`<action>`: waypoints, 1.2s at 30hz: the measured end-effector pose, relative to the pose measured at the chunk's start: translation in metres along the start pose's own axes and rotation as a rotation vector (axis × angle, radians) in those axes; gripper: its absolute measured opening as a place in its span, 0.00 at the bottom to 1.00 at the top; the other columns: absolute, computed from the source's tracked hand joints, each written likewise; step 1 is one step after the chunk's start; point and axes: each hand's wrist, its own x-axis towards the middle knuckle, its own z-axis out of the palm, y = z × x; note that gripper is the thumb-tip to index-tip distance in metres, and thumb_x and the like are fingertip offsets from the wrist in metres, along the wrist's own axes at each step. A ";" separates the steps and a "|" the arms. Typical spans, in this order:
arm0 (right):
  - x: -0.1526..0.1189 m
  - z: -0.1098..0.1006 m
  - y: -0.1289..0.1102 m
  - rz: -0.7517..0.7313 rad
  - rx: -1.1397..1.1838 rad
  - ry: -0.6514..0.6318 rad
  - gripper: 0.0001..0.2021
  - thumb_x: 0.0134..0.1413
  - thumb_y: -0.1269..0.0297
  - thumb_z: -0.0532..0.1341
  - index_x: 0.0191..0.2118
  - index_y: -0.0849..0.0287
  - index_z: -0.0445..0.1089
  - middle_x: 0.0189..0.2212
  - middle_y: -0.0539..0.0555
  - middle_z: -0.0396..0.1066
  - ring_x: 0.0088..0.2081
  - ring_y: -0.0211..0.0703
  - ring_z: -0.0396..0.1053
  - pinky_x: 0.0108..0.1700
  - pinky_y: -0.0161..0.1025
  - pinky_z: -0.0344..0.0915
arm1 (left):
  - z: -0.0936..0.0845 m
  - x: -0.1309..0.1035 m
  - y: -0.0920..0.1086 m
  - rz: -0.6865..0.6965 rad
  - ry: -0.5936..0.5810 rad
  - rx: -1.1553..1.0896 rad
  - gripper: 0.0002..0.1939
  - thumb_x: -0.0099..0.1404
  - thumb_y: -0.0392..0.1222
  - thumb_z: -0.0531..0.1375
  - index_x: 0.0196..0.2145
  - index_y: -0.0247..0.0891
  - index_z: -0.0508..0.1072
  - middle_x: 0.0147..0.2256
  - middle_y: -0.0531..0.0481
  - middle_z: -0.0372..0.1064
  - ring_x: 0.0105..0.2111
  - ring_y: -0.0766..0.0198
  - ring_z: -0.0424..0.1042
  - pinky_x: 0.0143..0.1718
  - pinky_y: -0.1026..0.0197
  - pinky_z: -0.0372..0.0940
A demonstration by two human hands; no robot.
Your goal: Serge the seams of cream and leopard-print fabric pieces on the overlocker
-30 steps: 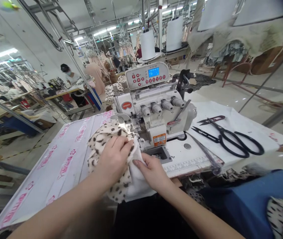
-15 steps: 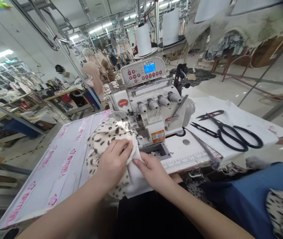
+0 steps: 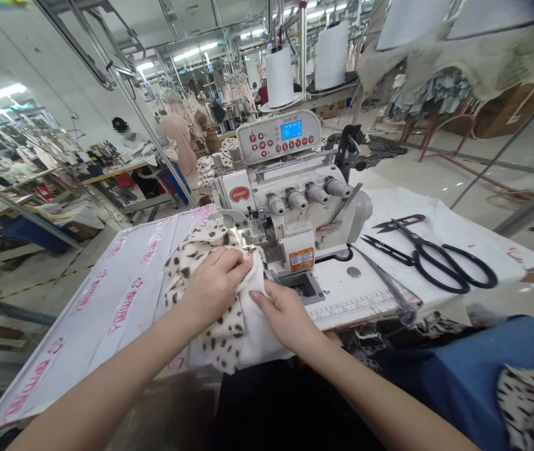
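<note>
Spotted fabric lies near left of the sewing machine, left hand gripping it, right hand pinching white cloth.

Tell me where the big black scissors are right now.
In the head view, the big black scissors lie on the white sheet to the right of the sewing machine, beside two small snips.

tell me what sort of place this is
Probably a garment factory floor: spotted fabric at a sewing machine, large white thread cones behind it, and another person at a bench beyond.
</note>
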 end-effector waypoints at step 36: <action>0.003 0.005 0.006 -0.018 -0.099 0.010 0.12 0.57 0.63 0.51 0.26 0.60 0.63 0.23 0.52 0.69 0.27 0.42 0.65 0.28 0.34 0.56 | -0.001 0.004 0.025 -0.352 -0.069 -0.122 0.14 0.62 0.39 0.51 0.44 0.33 0.68 0.34 0.43 0.60 0.36 0.59 0.60 0.37 0.54 0.62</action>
